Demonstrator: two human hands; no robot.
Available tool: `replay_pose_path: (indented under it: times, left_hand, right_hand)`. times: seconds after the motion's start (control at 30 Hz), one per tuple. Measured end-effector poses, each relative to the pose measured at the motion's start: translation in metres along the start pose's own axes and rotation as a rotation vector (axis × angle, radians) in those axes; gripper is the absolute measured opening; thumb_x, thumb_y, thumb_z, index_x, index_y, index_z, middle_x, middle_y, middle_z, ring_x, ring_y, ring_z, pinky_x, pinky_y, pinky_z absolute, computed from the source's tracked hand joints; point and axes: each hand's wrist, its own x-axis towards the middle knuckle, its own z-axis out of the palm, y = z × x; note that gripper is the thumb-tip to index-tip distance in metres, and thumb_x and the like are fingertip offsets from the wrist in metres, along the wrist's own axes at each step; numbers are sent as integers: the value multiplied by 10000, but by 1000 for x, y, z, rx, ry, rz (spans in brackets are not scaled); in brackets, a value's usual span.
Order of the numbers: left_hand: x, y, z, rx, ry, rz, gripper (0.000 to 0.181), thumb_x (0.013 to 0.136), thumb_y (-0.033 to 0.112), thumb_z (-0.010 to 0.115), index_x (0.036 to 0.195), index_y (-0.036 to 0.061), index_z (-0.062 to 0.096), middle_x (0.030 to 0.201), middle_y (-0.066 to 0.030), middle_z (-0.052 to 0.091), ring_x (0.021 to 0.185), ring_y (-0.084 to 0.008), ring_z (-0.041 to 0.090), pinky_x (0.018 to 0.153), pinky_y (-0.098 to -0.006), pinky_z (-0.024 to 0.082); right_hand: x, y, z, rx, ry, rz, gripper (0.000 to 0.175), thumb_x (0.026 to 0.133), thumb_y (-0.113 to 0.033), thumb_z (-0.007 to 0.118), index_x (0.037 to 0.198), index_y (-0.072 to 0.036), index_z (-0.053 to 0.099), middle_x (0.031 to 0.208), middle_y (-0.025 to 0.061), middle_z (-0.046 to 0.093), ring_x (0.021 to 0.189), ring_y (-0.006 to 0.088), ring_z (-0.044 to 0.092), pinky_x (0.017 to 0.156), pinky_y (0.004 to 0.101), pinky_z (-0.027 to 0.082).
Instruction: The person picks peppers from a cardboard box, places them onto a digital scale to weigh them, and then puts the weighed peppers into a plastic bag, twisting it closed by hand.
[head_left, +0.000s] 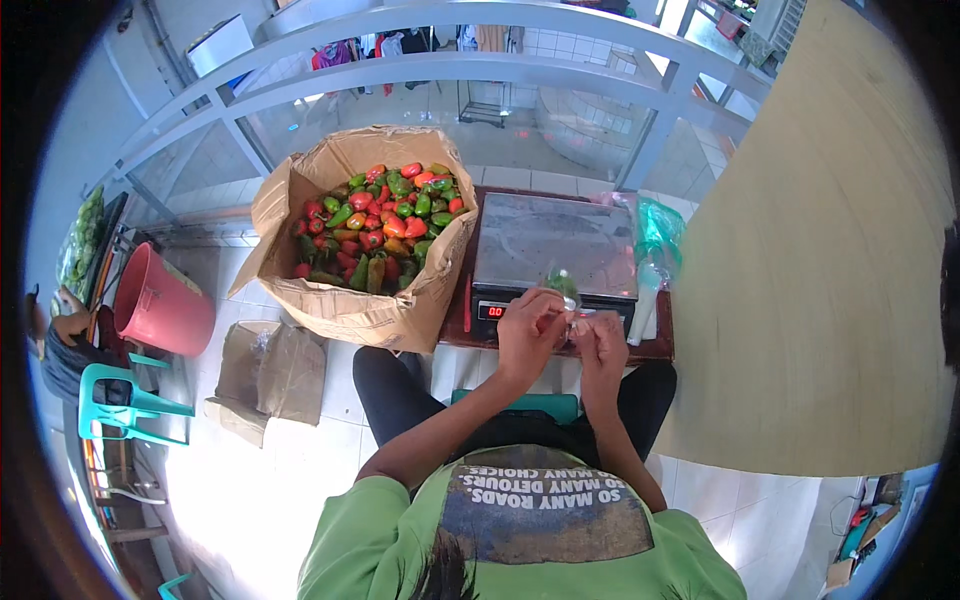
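Observation:
In front of the digital scale (555, 236), my left hand (531, 330) and my right hand (602, 349) are close together. My left fingers pinch the neck of a small clear plastic bag (561, 283) with something green inside, perhaps peppers. The fingertips of my right hand grip the bag's gathered end. The bag hangs over the near edge of the scale's metal plate, and my hands partly cover the front panel with its red digits. To the left stands an open cardboard box (420, 322) holding many red and green peppers (375, 217).
Green and clear plastic bags (660, 232) lie right of the scale on a dark red table (459, 326). A curved wooden panel (810, 300) stands at right. A metal railing (450, 71) runs behind. Left are a flattened carton (289, 375), red bucket (165, 304), green chair (135, 405) and a person (67, 345).

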Motion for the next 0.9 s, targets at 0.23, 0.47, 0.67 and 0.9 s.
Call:
replay_pose_path:
  times: [0.23, 0.47, 0.67, 0.9]
  left_hand:
    - [-6, 5, -6, -152, -68, -26, 100, 727, -12, 615, 822, -4, 584, 882, -78, 576, 738, -141, 576, 674, -234, 450]
    - [-4, 27, -7, -303, -61, -143, 148, 766, 16, 598, 913, 7, 589, 990, -99, 544, 848, -160, 561, 701, -240, 450]
    - [-6, 33, 1, -204, -9, -50, 190, 726, -39, 586, 909, 5, 558, 943, -108, 542, 818, -177, 558, 664, -256, 445]
    - [-4, 14, 5, -309, 108, -168, 131, 720, -39, 595, 824, -9, 520, 889, -101, 540, 771, -161, 542, 651, -246, 431]
  right_hand:
    - [14, -3, -4, 109, 1, 152, 185, 872, -145, 533, 723, -36, 525, 689, -16, 525, 616, 43, 459, 564, 206, 365]
    - [17, -3, 5, 420, 99, 98, 160, 858, -150, 570, 735, -56, 528, 667, -41, 506, 570, 21, 424, 504, 176, 336]
    - [17, -12, 3, 513, 130, 172, 126, 854, -146, 575, 773, -57, 539, 675, -37, 519, 577, 7, 426, 510, 159, 333]
    - [16, -21, 8, 490, 33, 194, 77, 832, -91, 592, 809, -46, 534, 714, -9, 553, 675, 45, 511, 605, 180, 396]
